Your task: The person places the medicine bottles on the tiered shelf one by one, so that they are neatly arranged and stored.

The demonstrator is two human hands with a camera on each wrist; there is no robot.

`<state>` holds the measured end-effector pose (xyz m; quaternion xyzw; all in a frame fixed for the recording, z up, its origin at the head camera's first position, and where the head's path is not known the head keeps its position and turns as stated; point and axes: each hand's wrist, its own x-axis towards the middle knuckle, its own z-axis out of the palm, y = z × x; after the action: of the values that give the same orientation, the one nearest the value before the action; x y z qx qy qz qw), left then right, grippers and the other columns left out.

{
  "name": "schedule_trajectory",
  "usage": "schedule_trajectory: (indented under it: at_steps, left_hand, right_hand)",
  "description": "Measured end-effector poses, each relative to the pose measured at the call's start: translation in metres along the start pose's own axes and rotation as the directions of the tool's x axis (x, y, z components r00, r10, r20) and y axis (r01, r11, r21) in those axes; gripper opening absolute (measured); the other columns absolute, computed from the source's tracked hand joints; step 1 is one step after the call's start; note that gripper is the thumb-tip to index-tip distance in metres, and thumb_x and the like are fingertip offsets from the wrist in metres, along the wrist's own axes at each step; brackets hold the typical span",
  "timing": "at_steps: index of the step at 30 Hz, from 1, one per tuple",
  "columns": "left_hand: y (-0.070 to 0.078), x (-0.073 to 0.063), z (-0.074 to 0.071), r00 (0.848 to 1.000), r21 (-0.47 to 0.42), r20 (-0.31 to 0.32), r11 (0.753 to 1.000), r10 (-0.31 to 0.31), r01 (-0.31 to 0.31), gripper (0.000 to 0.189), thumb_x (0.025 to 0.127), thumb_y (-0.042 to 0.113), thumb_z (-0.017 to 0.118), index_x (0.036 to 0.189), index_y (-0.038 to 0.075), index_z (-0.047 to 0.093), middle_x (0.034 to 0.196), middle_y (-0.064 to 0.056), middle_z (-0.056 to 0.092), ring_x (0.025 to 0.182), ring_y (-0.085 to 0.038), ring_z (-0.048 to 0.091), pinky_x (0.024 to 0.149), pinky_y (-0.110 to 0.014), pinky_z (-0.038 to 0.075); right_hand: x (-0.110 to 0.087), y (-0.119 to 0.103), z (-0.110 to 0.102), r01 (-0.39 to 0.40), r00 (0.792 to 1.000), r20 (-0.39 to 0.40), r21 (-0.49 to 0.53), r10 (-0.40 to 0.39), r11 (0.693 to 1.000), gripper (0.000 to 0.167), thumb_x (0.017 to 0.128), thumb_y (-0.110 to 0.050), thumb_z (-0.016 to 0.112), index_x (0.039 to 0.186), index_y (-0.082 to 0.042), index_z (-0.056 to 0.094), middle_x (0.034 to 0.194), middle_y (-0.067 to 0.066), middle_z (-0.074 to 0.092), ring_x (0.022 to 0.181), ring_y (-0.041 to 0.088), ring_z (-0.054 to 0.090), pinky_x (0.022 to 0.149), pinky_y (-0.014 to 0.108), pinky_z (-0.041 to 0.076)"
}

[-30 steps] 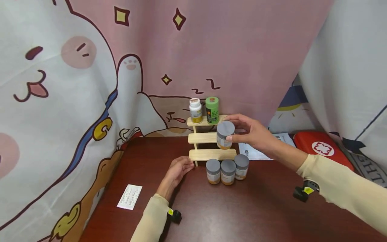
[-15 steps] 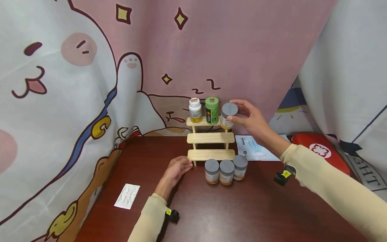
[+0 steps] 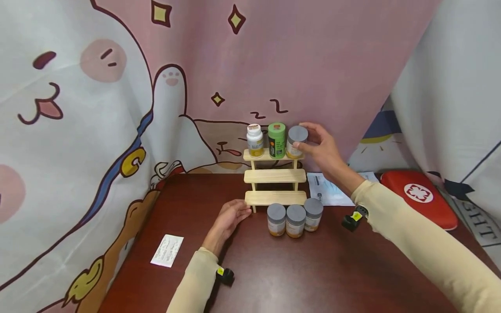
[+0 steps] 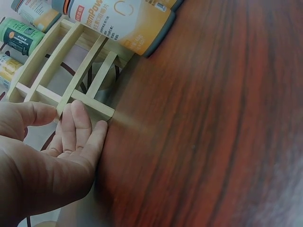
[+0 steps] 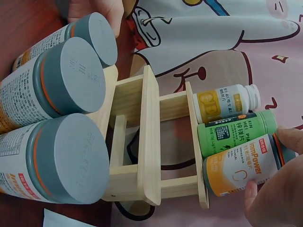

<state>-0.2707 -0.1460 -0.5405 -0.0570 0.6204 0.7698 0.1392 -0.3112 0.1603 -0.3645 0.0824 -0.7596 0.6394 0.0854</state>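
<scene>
A three-tier wooden display rack (image 3: 275, 176) stands on the table. On its top tier are a white bottle (image 3: 255, 141) with a yellow label, a green bottle (image 3: 277, 140) and, at the right end, a grey-lidded supplement jar (image 3: 295, 148). My right hand (image 3: 326, 152) holds this jar near its lid between thumb and fingers, its base at the top board. At the rack's lower left end, my left hand (image 3: 231, 216) pinches the bottom tier; in the left wrist view the thumb lies at the board's edge, with the fingers (image 4: 78, 120) against the end piece.
Several things lie about: three more grey-lidded jars (image 3: 295, 221) in front of the rack, a mask packet (image 3: 332, 191) and a red first-aid case (image 3: 419, 195) on the right, and a small white paper (image 3: 167, 250) on the left. A patterned curtain (image 3: 332, 56) hangs behind.
My right hand has carried the jar up from in front of the middle tier to the right end of the top tier, beside the green bottle. My left hand has stayed at the rack.
</scene>
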Motion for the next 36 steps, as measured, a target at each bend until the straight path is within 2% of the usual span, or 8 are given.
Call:
schedule_trajectory:
  at_steps: [4,10,12,18,23,30,36]
  left_hand:
    - [0.002,0.001,0.002,1.0,-0.008,-0.001,1.0,0.0,0.0,0.013,0.105,0.005,0.053,0.114,-0.001,0.061,0.092,-0.001,0.068,0.085,-0.011,0.071,0.094,-0.031,0.063]
    - [0.002,0.0,0.001,1.0,-0.005,-0.008,1.0,-0.007,0.007,0.013,0.105,0.004,0.051,0.114,-0.001,0.06,0.09,-0.001,0.067,0.083,-0.01,0.071,0.091,-0.029,0.063]
    - [0.002,-0.001,0.001,1.0,-0.003,-0.009,1.0,-0.003,0.003,0.015,0.105,0.004,0.051,0.115,-0.003,0.06,0.091,-0.002,0.067,0.084,-0.01,0.071,0.091,-0.029,0.063]
    - [0.002,0.0,0.0,1.0,-0.004,-0.012,1.0,-0.008,0.008,0.015,0.105,0.005,0.053,0.115,-0.002,0.061,0.092,-0.003,0.068,0.084,-0.012,0.071,0.092,-0.031,0.064]
    - [0.002,0.002,0.001,1.0,-0.001,-0.003,1.0,-0.012,0.012,0.014,0.105,0.006,0.053,0.114,0.0,0.061,0.094,-0.002,0.068,0.085,-0.011,0.071,0.094,-0.03,0.063]
    - [0.0,0.002,0.0,1.0,-0.002,-0.013,1.0,-0.019,0.019,0.013,0.105,0.004,0.053,0.115,-0.001,0.06,0.092,-0.002,0.067,0.082,-0.011,0.071,0.089,-0.027,0.064]
    - [0.002,0.002,0.0,1.0,-0.004,-0.005,1.0,-0.015,0.015,0.013,0.105,0.005,0.053,0.114,-0.001,0.06,0.092,-0.002,0.068,0.084,-0.01,0.071,0.09,-0.028,0.064]
  right_hand:
    - [0.003,0.002,0.002,0.006,1.0,0.003,0.029,-0.007,1.0,0.063,0.097,-0.014,0.077,0.154,-0.019,0.05,0.15,0.01,0.056,0.142,0.028,0.053,0.111,0.037,0.049]
    - [0.007,0.002,0.005,-0.006,1.0,-0.018,0.025,0.006,1.0,0.06,0.097,-0.014,0.077,0.152,-0.019,0.052,0.148,0.009,0.057,0.14,0.026,0.054,0.119,0.046,0.046]
    - [0.009,0.002,0.006,-0.014,0.999,-0.029,0.02,0.015,1.0,0.06,0.097,-0.015,0.077,0.152,-0.018,0.052,0.148,0.01,0.057,0.138,0.025,0.054,0.117,0.045,0.047]
    - [0.017,-0.001,0.008,-0.056,0.996,-0.066,-0.01,0.056,0.998,0.059,0.098,-0.019,0.077,0.151,-0.018,0.053,0.14,0.005,0.059,0.124,0.016,0.055,0.101,0.034,0.05]
    - [0.023,-0.005,0.007,-0.083,0.993,-0.083,-0.017,0.081,0.996,0.056,0.097,-0.017,0.077,0.149,-0.016,0.054,0.13,0.0,0.06,0.116,0.012,0.057,0.1,0.036,0.05]
    - [0.028,-0.003,0.009,-0.106,0.993,-0.055,-0.007,0.106,0.994,0.057,0.099,-0.014,0.074,0.151,-0.016,0.052,0.138,0.008,0.058,0.121,0.018,0.057,0.11,0.046,0.05]
    - [0.032,-0.003,0.009,-0.082,0.995,-0.058,-0.023,0.081,0.996,0.056,0.1,-0.011,0.072,0.152,-0.013,0.05,0.145,0.015,0.056,0.127,0.024,0.057,0.111,0.045,0.048]
